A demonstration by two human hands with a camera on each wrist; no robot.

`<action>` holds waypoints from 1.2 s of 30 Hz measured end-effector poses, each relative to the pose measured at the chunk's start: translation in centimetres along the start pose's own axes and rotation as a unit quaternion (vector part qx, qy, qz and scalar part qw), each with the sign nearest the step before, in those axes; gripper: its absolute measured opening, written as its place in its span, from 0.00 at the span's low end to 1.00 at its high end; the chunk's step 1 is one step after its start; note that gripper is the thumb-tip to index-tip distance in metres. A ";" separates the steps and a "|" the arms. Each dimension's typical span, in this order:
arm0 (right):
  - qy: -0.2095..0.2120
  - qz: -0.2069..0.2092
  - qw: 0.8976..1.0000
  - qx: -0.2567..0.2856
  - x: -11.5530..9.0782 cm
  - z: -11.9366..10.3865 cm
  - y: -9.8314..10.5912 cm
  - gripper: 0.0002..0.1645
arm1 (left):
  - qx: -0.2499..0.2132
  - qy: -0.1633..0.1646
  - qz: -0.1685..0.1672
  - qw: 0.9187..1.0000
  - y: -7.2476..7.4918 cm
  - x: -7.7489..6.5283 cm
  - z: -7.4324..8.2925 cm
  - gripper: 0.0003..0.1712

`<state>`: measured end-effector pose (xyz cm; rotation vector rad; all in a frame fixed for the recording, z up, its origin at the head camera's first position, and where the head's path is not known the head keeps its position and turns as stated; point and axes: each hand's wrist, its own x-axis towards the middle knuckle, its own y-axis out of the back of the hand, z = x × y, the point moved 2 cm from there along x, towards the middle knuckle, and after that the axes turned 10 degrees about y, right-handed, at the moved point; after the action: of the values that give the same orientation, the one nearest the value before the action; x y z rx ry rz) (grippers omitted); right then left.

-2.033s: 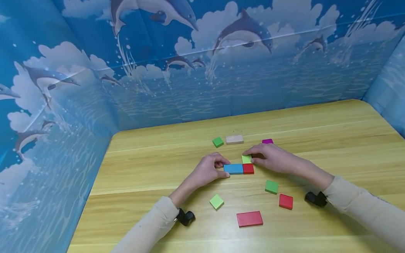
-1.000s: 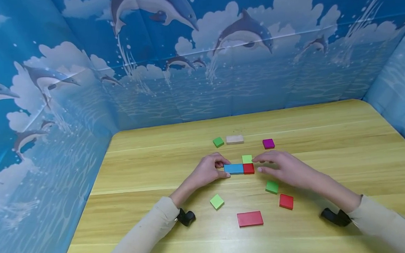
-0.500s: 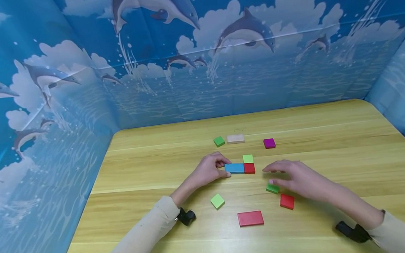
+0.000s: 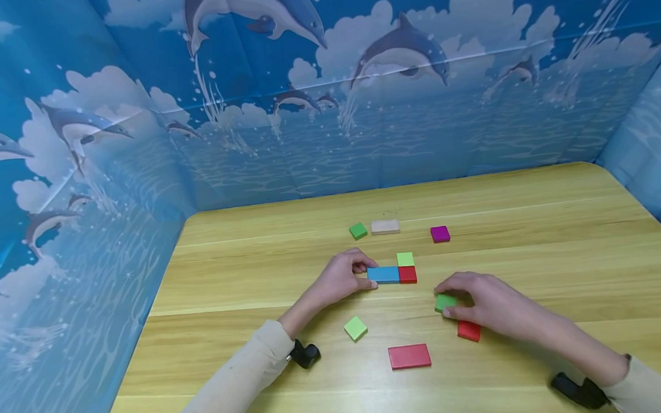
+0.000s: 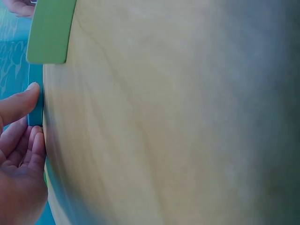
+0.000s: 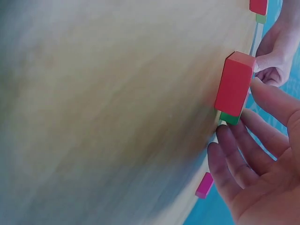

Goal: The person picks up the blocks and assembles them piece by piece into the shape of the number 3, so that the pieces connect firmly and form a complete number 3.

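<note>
My left hand (image 4: 342,279) pinches the left end of a flat blue rectangular block (image 4: 383,275); in the left wrist view its thumb lies on the blue block (image 5: 35,105). A small red square block (image 4: 407,274) abuts the blue one's right end, and a yellow-green square block (image 4: 404,259) touches the red one's far side. My right hand (image 4: 486,299) has thumb and index finger at opposite edges of a green block (image 4: 444,302). Close behind that, partly under the hand, is another red block (image 4: 469,331). In the right wrist view this red block (image 6: 234,84) hides most of the green one.
On the wooden table (image 4: 249,363) lie a larger red rectangle (image 4: 410,356) and a light green square (image 4: 355,328) near me. Farther back are a green block (image 4: 358,231), a pale rectangular block (image 4: 385,227) and a purple block (image 4: 440,234). Dolphin-printed cloth (image 4: 333,149) surrounds the table.
My right hand has left the yellow-green block, moved right and nearer to me, and come to the green block. My left hand has stayed at the blue block.
</note>
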<state>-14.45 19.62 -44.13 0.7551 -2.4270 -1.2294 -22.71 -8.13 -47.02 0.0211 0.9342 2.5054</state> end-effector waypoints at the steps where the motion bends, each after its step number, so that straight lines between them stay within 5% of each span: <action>1: -0.002 -0.001 1.000 0.000 0.0 0.0 0.0 0.21 | -0.001 0.000 0.000 1.000 0.0 0.0 0.0 0.17; 36: -0.013 -0.006 1.000 0.012 0.2 0.3 -0.3 0.21 | -0.008 0.004 -0.004 1.000 0.0 0.0 -0.1 0.17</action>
<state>-14.68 19.53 -44.47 0.7659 -2.4650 -1.2241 -22.72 -8.22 -47.08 0.0029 0.9167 2.5068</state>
